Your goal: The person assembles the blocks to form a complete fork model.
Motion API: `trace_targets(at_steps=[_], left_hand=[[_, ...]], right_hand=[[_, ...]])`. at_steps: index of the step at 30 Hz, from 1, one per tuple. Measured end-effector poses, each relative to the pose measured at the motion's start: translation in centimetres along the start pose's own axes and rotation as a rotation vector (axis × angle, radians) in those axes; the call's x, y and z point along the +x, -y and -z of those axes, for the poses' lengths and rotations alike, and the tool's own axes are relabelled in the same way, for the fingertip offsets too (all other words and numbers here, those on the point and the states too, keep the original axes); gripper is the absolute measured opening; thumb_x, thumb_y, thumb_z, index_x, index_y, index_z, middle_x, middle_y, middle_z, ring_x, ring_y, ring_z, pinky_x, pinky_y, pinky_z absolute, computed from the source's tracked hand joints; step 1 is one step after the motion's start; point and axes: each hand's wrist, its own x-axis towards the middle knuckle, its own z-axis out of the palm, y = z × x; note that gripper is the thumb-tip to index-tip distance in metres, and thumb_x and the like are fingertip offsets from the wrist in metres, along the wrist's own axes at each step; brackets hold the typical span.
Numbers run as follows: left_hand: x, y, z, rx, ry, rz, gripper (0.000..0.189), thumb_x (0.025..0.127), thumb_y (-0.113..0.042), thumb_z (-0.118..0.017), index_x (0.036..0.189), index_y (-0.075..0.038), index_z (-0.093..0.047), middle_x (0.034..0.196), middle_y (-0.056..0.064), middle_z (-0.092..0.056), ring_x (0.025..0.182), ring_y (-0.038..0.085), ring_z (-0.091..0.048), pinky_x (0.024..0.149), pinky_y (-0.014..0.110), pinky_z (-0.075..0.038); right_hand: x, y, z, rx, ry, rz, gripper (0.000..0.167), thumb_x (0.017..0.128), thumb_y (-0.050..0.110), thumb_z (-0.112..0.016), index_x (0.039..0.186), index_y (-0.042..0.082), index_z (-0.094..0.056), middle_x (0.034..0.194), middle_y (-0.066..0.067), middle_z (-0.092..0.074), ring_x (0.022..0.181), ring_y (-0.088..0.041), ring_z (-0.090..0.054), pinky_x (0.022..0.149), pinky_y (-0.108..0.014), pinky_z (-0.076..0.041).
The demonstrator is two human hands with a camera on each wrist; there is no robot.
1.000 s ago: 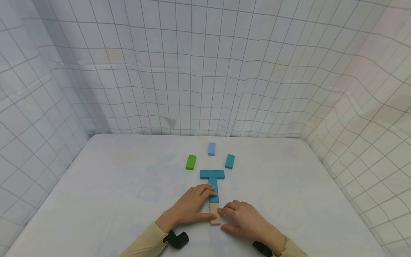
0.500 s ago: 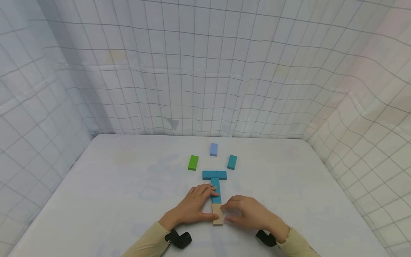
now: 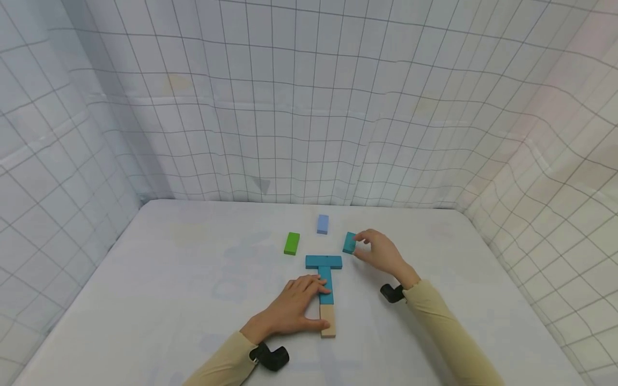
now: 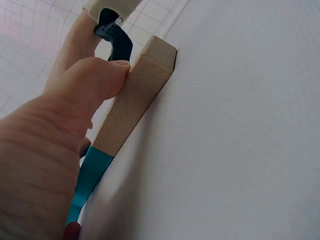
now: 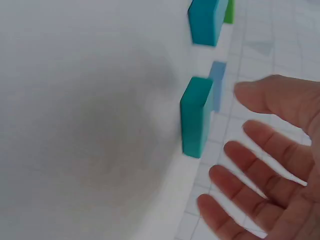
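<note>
In the head view a T shape lies on the white table: a blue block (image 3: 323, 261) across the top, another blue block (image 3: 326, 298) below it, and a wooden block (image 3: 328, 312) at the bottom. My left hand (image 3: 289, 311) rests on the stem, fingers over the lower blue block, thumb on the wooden block (image 4: 132, 105). My right hand (image 3: 381, 252) is beside a teal block (image 3: 348, 244), thumb and fingers spread. The right wrist view has a gap between those fingers and the teal block (image 5: 194, 120).
A green block (image 3: 292, 243) lies left of the teal one, and a light blue block (image 3: 322, 224) sits farther back. White cloth with a dark grid (image 3: 309, 134) hangs behind the table (image 3: 193, 268) and along both sides.
My right hand has left the wooden block and moved forward to the teal block. The left hand stays on the stem of the T.
</note>
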Motion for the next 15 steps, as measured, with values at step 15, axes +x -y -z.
trace_targets(at_steps=[15], left_hand=[[0.0,0.0,-0.1,0.002,-0.005,-0.002,0.066,0.081,-0.069,-0.056,0.129,-0.023,-0.050,0.143,-0.003,-0.036,0.135,0.014,-0.026,0.103,0.045,-0.026]], right_hand=[[3.6,-1.2,-1.2,-0.027,0.169,-0.164,0.065,0.072,0.023,-0.081,0.125,-0.005,-0.056,0.116,-0.018,-0.056,0.108,-0.033,-0.051,0.092,-0.045,-0.042]])
